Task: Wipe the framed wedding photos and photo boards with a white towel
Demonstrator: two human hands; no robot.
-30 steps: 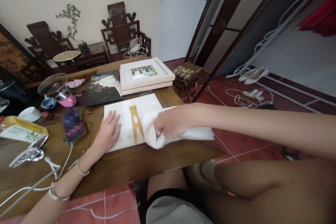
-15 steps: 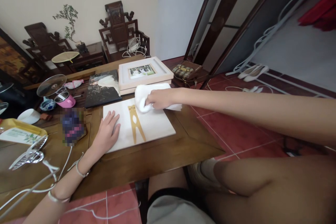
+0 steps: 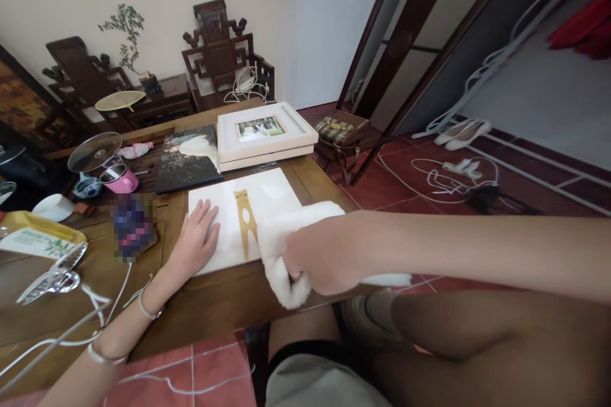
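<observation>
A white board (image 3: 267,194) with a gold stand piece (image 3: 245,222) on it lies face down on the wooden table (image 3: 214,305). My left hand (image 3: 193,241) rests flat on its left part, fingers spread. My right hand (image 3: 319,254) is closed on a fluffy white cloth (image 3: 281,248) at the board's near right corner, over the table's front edge.
Behind the board are a white framed photo (image 3: 265,130) on another frame and a dark photo print (image 3: 188,159). A pink cup (image 3: 119,179), bowls, a yellow tray (image 3: 33,235) and cables lie to the left. A bag (image 3: 337,130) sits on a chair at right.
My right hand swept the cloth from the board's far edge back toward me, down to the near right corner. My left hand stayed put.
</observation>
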